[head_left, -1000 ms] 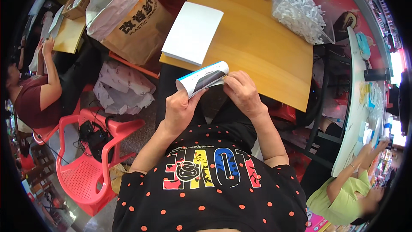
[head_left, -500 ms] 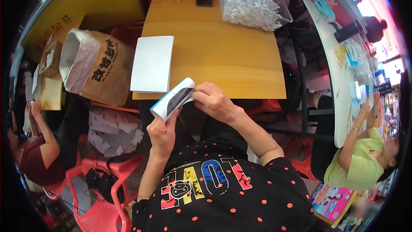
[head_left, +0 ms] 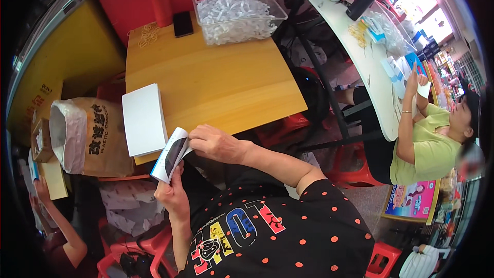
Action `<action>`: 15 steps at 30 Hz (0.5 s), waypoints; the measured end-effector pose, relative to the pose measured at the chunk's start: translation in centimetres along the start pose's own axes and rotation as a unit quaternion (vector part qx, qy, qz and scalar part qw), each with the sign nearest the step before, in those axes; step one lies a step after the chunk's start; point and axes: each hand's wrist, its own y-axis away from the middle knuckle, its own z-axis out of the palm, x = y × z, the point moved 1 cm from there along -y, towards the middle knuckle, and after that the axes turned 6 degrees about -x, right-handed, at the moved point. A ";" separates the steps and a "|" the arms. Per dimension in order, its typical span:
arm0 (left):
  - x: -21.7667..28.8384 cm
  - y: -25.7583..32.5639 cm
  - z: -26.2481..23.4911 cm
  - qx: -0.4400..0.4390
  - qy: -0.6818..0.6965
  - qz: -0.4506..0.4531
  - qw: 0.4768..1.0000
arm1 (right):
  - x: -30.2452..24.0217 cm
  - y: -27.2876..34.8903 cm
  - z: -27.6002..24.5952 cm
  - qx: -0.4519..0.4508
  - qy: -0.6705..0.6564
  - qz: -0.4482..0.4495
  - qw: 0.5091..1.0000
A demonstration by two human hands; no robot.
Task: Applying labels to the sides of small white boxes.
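A small white paper box with a black window (head_left: 172,154) is held just off the near edge of the wooden table (head_left: 216,82). My left hand (head_left: 172,193) grips its lower end from below. My right hand (head_left: 216,143) pinches its upper right edge. A stack of flat white sheets (head_left: 143,119) lies on the table's near left corner, right beside the box.
A clear tub of white paper shreds (head_left: 234,13), a black phone (head_left: 182,23), a red cylinder (head_left: 161,3) and rubber bands (head_left: 150,33) sit at the table's far side. An open brown sack (head_left: 87,136) stands left. A person in green (head_left: 427,139) works at a white table (head_left: 368,56) on the right.
The view has swung, so the table now sits higher and further left in the picture. Both hands still hold the white box, which stays by the stack of sheets.
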 end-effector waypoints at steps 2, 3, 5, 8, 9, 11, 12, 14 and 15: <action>0.0 0.0 0.0 -0.004 -0.008 0.008 1.000 | 0.0 0.1 0.1 0.002 -0.007 -0.003 1.000; 0.0 0.0 0.0 -0.007 -0.006 0.010 1.000 | 0.0 0.2 0.2 0.004 -0.006 -0.002 1.000; -0.2 0.0 0.0 -0.005 -0.002 0.010 1.000 | 0.1 0.1 0.4 0.004 -0.006 0.000 1.000; -0.4 0.0 0.1 0.001 0.002 0.012 1.000 | 0.0 0.1 0.5 0.000 -0.003 0.009 1.000; -0.3 0.0 0.2 0.002 0.004 0.012 1.000 | 0.1 0.1 0.5 -0.003 -0.004 0.015 1.000; -0.3 0.1 0.2 0.007 0.003 0.014 1.000 | 0.0 0.2 0.7 -0.011 -0.013 0.024 1.000; -0.3 0.0 0.3 0.010 0.002 0.018 1.000 | 0.1 0.1 0.6 -0.018 -0.010 0.027 0.999; -0.2 0.1 0.0 0.010 -0.013 0.025 1.000 | 0.2 -0.1 0.7 -0.038 -0.016 0.029 0.999; -0.2 0.1 -0.2 0.008 -0.028 0.026 0.999 | 0.3 -0.2 0.9 -0.024 -0.024 0.033 0.999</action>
